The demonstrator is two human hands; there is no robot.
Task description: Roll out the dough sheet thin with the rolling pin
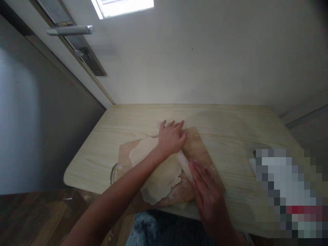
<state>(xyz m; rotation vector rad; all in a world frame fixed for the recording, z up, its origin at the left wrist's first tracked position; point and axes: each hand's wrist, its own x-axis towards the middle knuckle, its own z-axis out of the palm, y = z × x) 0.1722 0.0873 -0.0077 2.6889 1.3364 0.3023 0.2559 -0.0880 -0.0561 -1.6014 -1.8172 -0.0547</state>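
A thin, uneven sheet of pale dough (160,176) lies over a wooden board (196,140). Across the dough's right edge runs a light rolling pin (185,164), slanting from far left to near right. My left hand (171,139) rests over the pin's far end, its fingers spread and pointing away from me. On the near end, my right hand (207,186) lies with fingers stretched flat along the pin. My left forearm crosses above the dough and hides part of it. White flour marks the bare wood near the dough's torn lower right edge.
The board sits on a pale wood-grain table (230,133) against a white door (205,61) with a metal handle (70,30). A metal loop (112,173) sticks out at the board's left. A blurred-out object (289,191) lies at the table's right.
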